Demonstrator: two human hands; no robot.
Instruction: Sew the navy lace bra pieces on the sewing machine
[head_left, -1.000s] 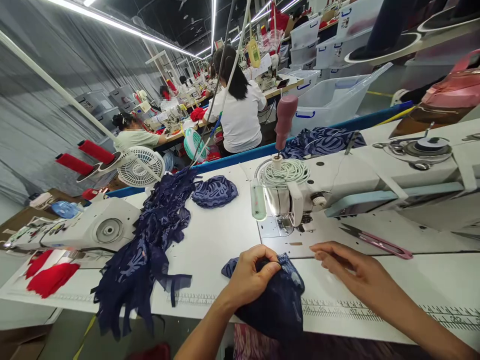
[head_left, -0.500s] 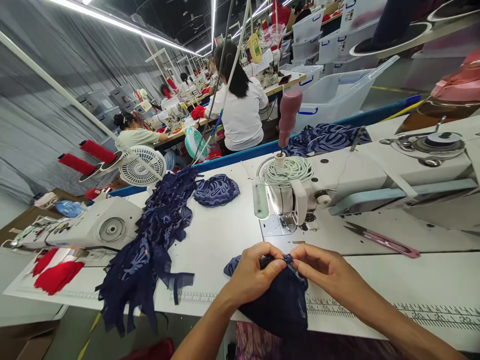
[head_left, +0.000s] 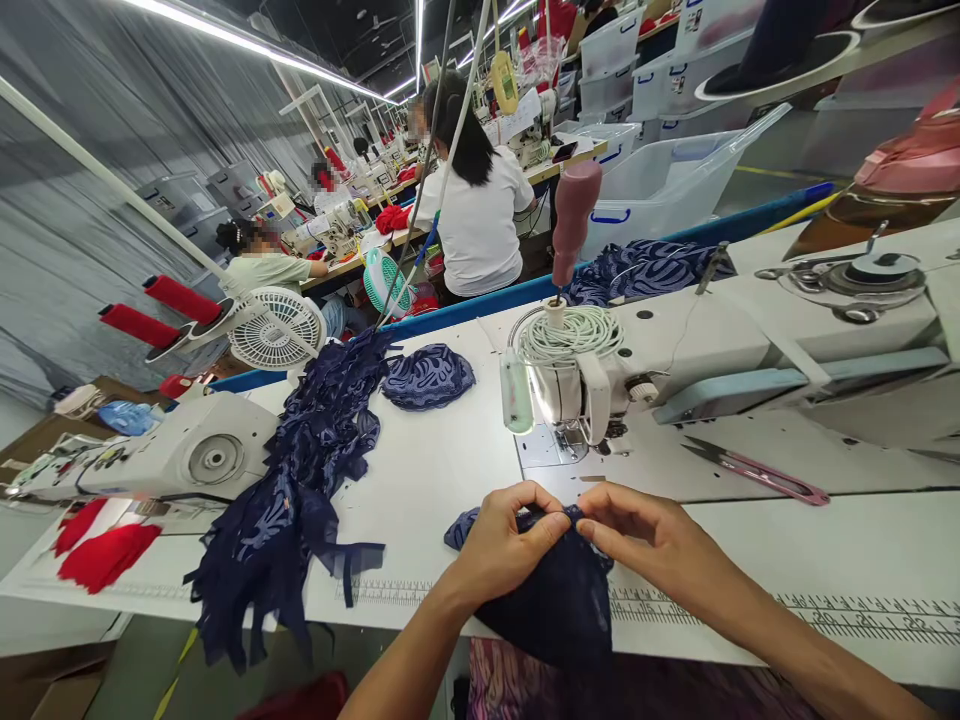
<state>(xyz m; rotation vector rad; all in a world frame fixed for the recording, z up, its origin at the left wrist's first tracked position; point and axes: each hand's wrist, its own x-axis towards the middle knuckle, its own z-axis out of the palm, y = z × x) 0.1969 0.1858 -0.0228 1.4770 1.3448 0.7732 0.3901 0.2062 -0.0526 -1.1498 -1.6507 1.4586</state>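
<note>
Between my two hands is a dark navy fabric piece (head_left: pixel 555 605), its lower part hanging over the table's front edge. My left hand (head_left: pixel 510 535) pinches its upper edge with thumb and forefinger. Close beside it, my right hand (head_left: pixel 637 525) pinches the same edge. A patterned blue part of the cloth shows left of my left hand. Just beyond my hands stands the needle area of a white sewing machine (head_left: pixel 570 395). Pink-handled thread snips (head_left: pixel 757 470) lie on the machine bed to the right.
A heap of navy fabric strips (head_left: pixel 300 480) spills over the table edge at left, beside a patterned navy cup-shaped piece (head_left: pixel 427 377). Red pieces (head_left: pixel 112 555) lie by another machine (head_left: pixel 210 450). A white fan (head_left: pixel 277 328) and a co-worker in white (head_left: pixel 480 215) are beyond.
The view has shifted slightly. Both hands keep their pinch on the navy fabric's edge, with their fingertips barely moved.
</note>
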